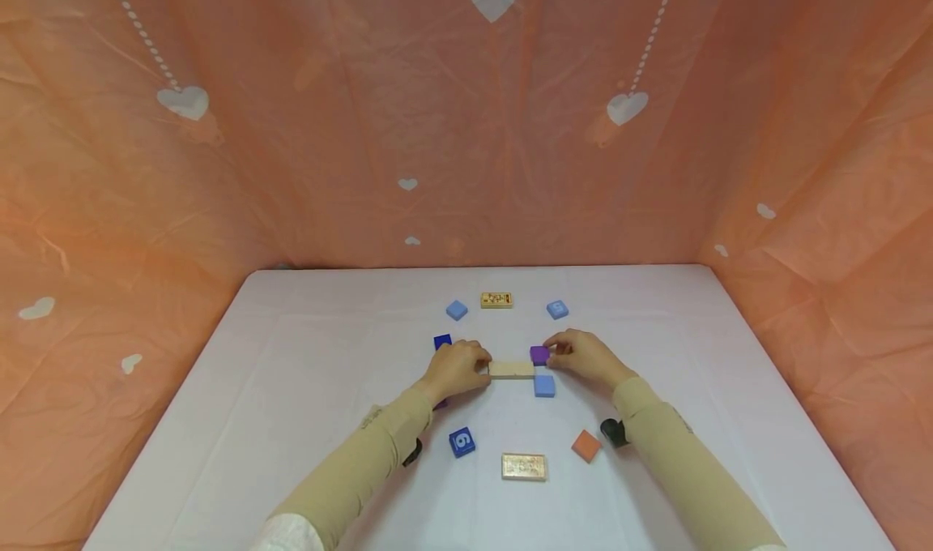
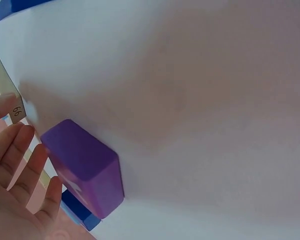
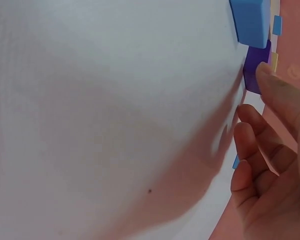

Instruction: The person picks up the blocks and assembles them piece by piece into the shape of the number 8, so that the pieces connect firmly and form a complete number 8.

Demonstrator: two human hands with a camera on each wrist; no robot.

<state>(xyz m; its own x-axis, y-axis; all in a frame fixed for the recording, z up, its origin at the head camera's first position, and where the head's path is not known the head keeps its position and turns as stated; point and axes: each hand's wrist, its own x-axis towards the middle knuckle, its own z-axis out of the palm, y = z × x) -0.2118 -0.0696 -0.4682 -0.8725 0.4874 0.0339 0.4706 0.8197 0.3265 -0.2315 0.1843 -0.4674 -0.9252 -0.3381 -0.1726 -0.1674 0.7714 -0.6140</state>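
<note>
My left hand [image 1: 459, 369] pinches the left end of a pale wooden block [image 1: 512, 370]. Seen from the left wrist, the thumb lies at that block's end, which bears dark marks, and the other fingers spread below. At its right end, a purple block [image 1: 539, 356] is pinched by my right hand [image 1: 585, 356]. In the right wrist view the thumb presses the purple block [image 3: 255, 67], three fingers are held off it and the index finger is hidden. Just in front of it sits a light blue block [image 1: 544, 386]. Another purple block [image 2: 82, 170] stands beside my left hand.
A dark blue block [image 1: 442, 341] shows beyond the left hand. Farther back are two light blue blocks [image 1: 457, 310] and a gold bar [image 1: 496, 300]. Nearer lie a blue block marked 6 [image 1: 462, 442], another gold bar [image 1: 524, 467] and an orange block [image 1: 586, 446].
</note>
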